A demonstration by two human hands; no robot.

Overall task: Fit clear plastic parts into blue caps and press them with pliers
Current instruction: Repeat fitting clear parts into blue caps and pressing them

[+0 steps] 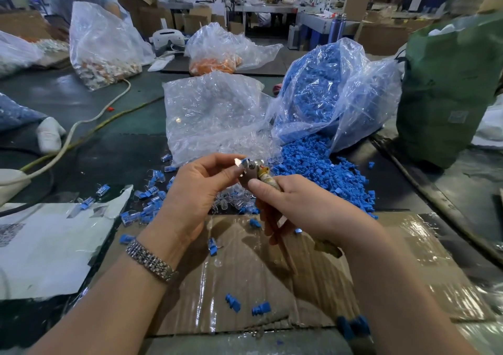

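Head view: left hand (194, 188) pinches small blue plastic cap (245, 161) steady w/ fingertips; right hand (296, 205) grips worn metal pliers (257, 169), nose at cap to press.

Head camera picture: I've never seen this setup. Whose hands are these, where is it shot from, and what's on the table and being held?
There is no machine here, just one view from a camera worn on a person's head, looking down at their own two bare hands. The left hand, with a metal watch strap on the wrist, pinches a small blue cap at its fingertips. The right hand has its grip around the handles of pliers, whose nose meets the cap. Behind lie a bag of clear plastic parts and an open bag of blue caps spilling onto the table. Finished pieces are scattered left, and taped cardboard lies under the hands.
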